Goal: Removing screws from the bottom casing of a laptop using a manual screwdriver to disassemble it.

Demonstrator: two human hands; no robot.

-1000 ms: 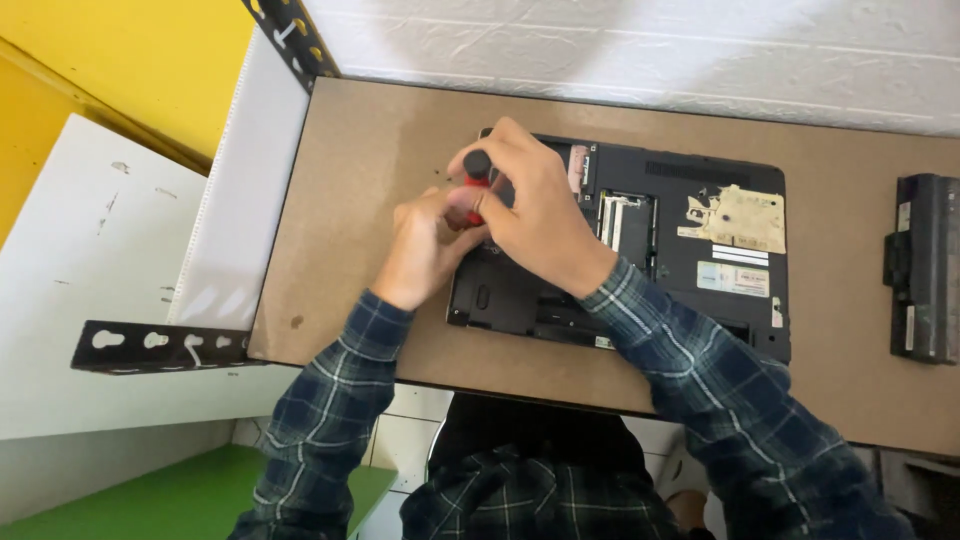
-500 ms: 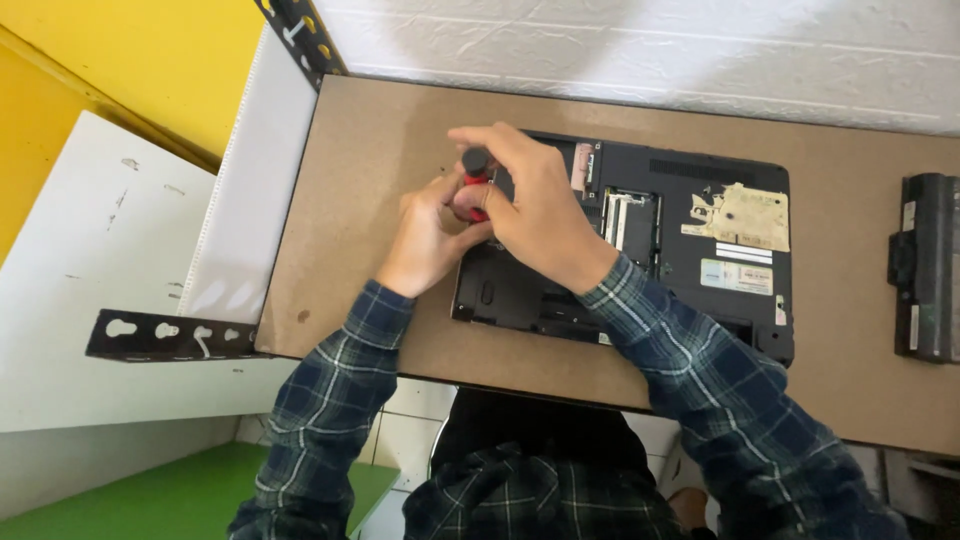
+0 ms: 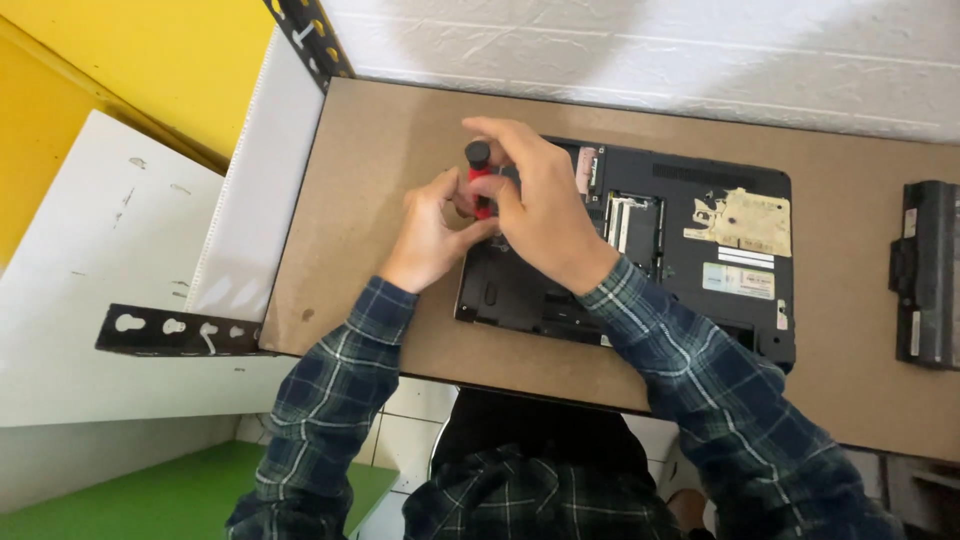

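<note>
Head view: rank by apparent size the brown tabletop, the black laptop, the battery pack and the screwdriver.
1. Brown fibreboard tabletop
2. Black laptop lying underside-up
3. Black oblong battery pack, cut by the frame edge, so its full size is unsure
4. Red-and-black screwdriver, mostly hidden by both hands

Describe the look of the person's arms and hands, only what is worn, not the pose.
Both arms wear long plaid flannel sleeves, dark blue and green with thin pale lines, cuffs ending at the wrists. The left hand and right hand are bare: no gloves, and no rings or watch that can be seen. The shirt body shows the same plaid.
</note>
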